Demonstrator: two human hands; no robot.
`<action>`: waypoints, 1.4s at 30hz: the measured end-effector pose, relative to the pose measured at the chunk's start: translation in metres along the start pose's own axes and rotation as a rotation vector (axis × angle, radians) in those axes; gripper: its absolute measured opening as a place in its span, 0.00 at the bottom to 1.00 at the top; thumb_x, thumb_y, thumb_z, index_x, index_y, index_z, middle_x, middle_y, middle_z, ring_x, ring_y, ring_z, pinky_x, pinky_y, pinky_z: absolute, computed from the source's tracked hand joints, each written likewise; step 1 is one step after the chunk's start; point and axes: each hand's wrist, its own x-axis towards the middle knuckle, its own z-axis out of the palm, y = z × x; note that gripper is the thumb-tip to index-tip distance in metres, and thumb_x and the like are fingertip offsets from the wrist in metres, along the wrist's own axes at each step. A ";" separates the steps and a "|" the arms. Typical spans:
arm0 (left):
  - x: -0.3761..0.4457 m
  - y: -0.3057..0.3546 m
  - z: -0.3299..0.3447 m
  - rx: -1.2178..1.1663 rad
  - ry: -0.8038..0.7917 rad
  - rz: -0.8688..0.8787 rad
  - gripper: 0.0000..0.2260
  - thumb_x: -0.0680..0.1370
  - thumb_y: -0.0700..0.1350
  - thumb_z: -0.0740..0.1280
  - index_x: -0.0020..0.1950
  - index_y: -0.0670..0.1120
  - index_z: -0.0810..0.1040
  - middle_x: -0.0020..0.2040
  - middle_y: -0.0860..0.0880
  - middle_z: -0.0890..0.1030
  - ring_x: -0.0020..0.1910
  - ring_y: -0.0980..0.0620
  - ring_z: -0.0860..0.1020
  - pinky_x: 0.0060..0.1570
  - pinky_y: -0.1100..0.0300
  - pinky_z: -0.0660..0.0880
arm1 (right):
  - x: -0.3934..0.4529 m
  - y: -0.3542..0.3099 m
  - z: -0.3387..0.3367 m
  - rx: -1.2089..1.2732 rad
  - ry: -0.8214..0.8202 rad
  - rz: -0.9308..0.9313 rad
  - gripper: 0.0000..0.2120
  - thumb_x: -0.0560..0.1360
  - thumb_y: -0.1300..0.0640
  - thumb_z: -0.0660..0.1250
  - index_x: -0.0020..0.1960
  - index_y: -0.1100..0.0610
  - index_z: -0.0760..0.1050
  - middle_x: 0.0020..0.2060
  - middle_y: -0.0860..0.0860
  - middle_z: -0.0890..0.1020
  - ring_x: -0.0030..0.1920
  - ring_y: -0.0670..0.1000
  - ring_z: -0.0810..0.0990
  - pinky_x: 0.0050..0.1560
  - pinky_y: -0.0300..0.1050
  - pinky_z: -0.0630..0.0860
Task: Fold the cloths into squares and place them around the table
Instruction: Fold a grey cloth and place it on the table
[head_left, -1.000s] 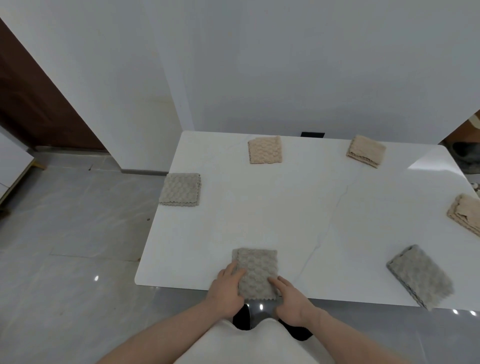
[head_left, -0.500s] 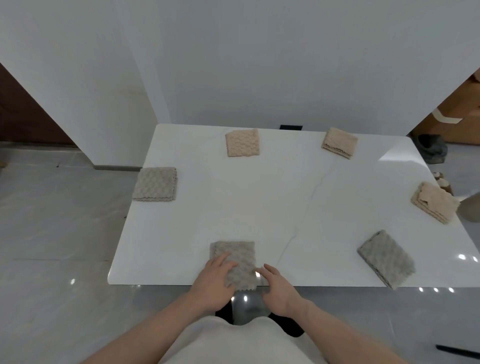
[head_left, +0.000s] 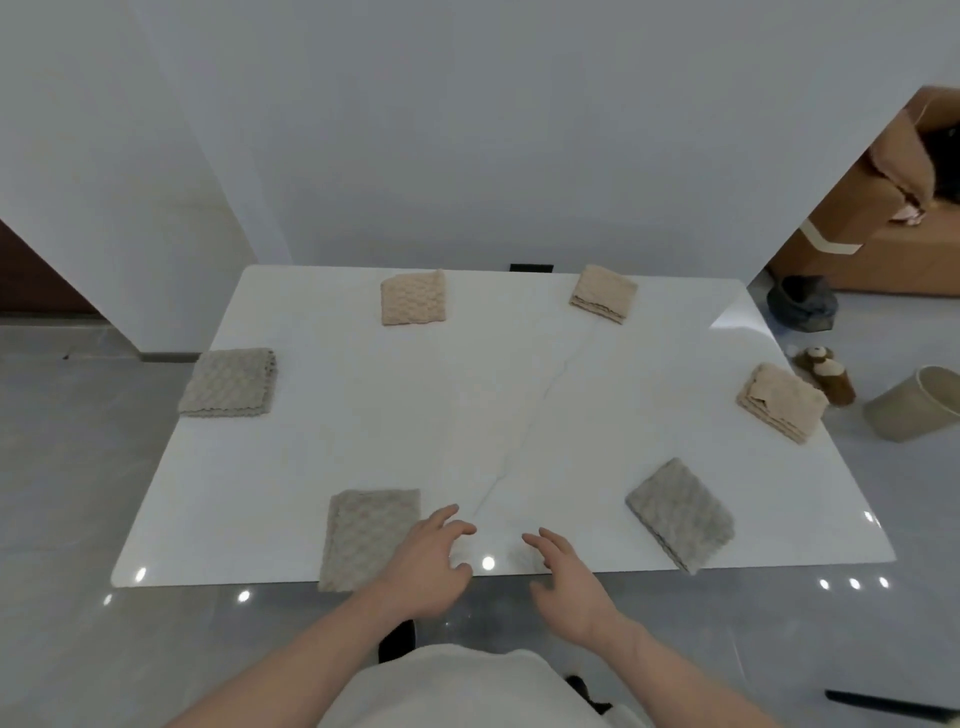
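Both hands, left (head_left: 431, 564) and right (head_left: 569, 574), have lifted off the folded grey waffle-textured cloth (head_left: 366, 538) at the white marble tabletop's (head_left: 467, 405) near edge, grips spread and empty; seemingly all six cloths are placed.

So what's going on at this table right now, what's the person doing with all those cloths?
A person is laying folded cloths around a white table. Six sit near its edges: three grey, three beige. The nearest grey cloth lies at the front edge, overhanging it slightly. The left hand is just beside it, overlapping its right edge in this view, and the right hand hovers open at the table's front edge. Neither hand grips anything, and no unfolded cloth is in sight.
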 end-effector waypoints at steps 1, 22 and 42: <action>0.003 0.017 0.009 -0.006 -0.002 0.005 0.25 0.78 0.48 0.65 0.76 0.56 0.69 0.83 0.55 0.56 0.80 0.51 0.57 0.77 0.58 0.57 | -0.006 0.016 -0.010 0.007 0.011 0.009 0.31 0.77 0.61 0.61 0.78 0.47 0.62 0.79 0.46 0.56 0.71 0.47 0.69 0.68 0.35 0.66; 0.045 0.141 0.096 -0.080 -0.119 -0.090 0.24 0.77 0.49 0.64 0.75 0.56 0.70 0.81 0.56 0.58 0.78 0.52 0.60 0.72 0.61 0.61 | 0.002 0.151 -0.134 0.055 0.090 0.053 0.28 0.76 0.62 0.64 0.76 0.51 0.66 0.73 0.43 0.65 0.68 0.48 0.71 0.67 0.39 0.67; 0.111 0.211 0.159 -0.289 -0.084 -0.297 0.25 0.77 0.49 0.64 0.75 0.54 0.71 0.80 0.55 0.60 0.77 0.52 0.64 0.70 0.61 0.65 | 0.050 0.208 -0.223 -0.237 -0.151 -0.018 0.33 0.71 0.61 0.65 0.76 0.51 0.65 0.77 0.49 0.59 0.74 0.51 0.66 0.71 0.40 0.65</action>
